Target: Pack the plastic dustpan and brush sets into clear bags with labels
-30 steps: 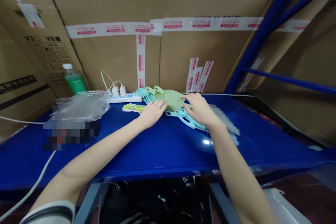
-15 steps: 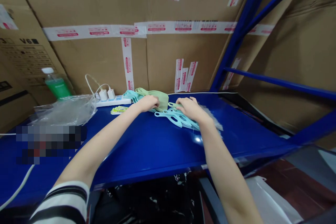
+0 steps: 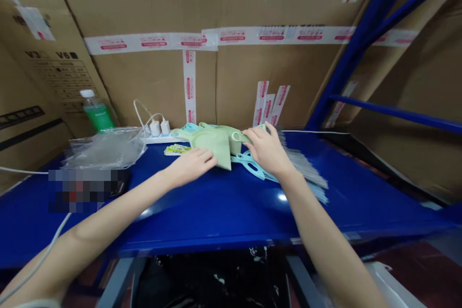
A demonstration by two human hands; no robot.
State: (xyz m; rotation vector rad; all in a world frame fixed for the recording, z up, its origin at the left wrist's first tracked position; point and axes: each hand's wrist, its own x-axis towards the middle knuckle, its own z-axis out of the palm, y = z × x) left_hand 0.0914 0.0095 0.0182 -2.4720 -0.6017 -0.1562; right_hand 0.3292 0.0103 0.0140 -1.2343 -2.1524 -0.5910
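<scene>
My left hand (image 3: 193,166) is closed on the near edge of a pale green dustpan (image 3: 214,144), tilted above the blue table with its handle to the left. My right hand (image 3: 267,149) grips a pale green brush (image 3: 238,137) near its handle, whose looped end points at the dustpan; its bristles are mostly hidden behind my hand. Under and beside my right hand lies a pile of light blue brushes (image 3: 252,167) with greyish bristles (image 3: 306,168). Behind the held dustpan, more green and light blue dustpans (image 3: 191,127) are stacked, partly covered.
Yellow-green labels (image 3: 176,149) lie left of the dustpans. A white power strip with plugs (image 3: 159,129), clear plastic bags (image 3: 108,147) and a green-liquid bottle (image 3: 97,113) stand further left. Cardboard (image 3: 151,77) walls the back; a blue metal post (image 3: 355,48) rises at right.
My left hand has brought a green dustpan off the stack toward me. My right hand has lifted a green brush from the blue brush pile. The view has shifted slightly left.
</scene>
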